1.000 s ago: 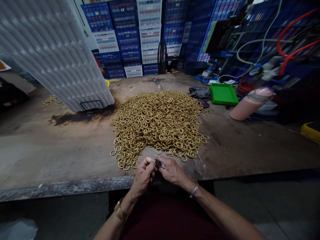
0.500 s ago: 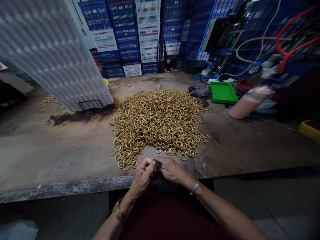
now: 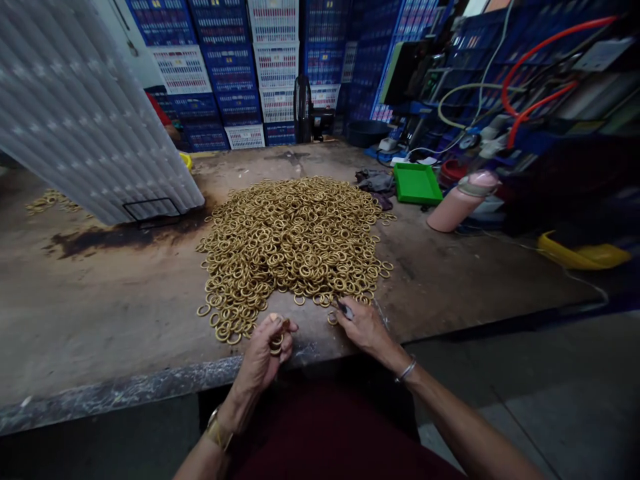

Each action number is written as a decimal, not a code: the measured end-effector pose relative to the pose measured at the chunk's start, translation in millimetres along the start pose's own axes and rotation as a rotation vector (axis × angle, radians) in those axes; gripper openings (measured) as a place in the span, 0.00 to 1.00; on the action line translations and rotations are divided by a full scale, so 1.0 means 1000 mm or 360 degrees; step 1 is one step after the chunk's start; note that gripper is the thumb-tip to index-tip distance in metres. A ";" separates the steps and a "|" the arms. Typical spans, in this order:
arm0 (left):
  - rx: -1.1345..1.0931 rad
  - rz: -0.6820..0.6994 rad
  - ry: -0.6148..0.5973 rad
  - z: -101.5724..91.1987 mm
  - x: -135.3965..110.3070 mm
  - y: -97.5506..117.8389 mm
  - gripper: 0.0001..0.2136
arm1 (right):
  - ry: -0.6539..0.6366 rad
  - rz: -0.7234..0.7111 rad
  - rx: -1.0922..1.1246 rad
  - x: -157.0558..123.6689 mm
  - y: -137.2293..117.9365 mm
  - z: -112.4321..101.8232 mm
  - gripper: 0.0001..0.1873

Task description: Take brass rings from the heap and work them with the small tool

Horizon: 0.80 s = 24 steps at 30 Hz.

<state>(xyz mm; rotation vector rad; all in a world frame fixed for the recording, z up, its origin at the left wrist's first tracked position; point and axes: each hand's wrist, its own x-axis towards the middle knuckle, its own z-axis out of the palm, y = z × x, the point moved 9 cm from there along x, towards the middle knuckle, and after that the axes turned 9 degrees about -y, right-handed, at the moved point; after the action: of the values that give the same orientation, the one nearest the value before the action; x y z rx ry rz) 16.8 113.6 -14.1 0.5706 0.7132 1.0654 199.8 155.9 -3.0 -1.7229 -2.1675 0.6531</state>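
Holding gold rings point(image 3: 276, 345) in its bent fingers, the left hand point(image 3: 261, 352) is up near the front edge of the counter point(image 3: 465, 273). I cannot tell how many rings it has. The right hand point(image 3: 366, 328) is wrapped around a small dark tool point(image 3: 345, 309), and I cannot see all of it. One loose ring point(image 3: 332, 319) lies on the counter just beside the tips of the right hand's fingers. The two hands are apart, with bare counter between them.

A big pile of gold rings point(image 3: 295, 247) sits right in front of both hands. Its near left side comes close to the left hand. Past the right hand, on the far side, are a grey cloth point(image 3: 376, 181), a green tray point(image 3: 418, 184) and a pink bottle point(image 3: 453, 208) that looks tilted. A yellow thing point(image 3: 583, 257) is far to the right of the right hand. Ahead and to the left of the left hand stands a tall, pale, ridged stack point(image 3: 100, 113). Behind everything, well past both hands, are blue and white crates point(image 3: 230, 67).
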 end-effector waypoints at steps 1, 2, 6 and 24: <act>-0.0042 -0.0022 -0.0013 0.001 0.000 -0.002 0.11 | -0.0025 -0.0022 -0.0013 -0.003 -0.001 0.003 0.09; -0.0084 -0.0053 -0.0025 0.002 0.000 -0.003 0.10 | -0.0046 -0.0039 -0.0032 -0.005 -0.003 0.005 0.10; -0.0220 -0.0165 -0.0031 0.003 -0.002 -0.009 0.12 | -0.0089 -0.0064 -0.0103 -0.008 -0.006 0.013 0.13; 0.0511 -0.0088 0.0009 0.009 -0.005 -0.019 0.14 | -0.0288 0.0326 0.1463 0.003 -0.030 0.051 0.06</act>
<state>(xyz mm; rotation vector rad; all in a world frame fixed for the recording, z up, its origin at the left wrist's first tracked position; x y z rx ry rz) 32.7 101.2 -20.6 0.8183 0.9077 0.9067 148.6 145.3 -31.3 -1.3761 -1.3800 1.5897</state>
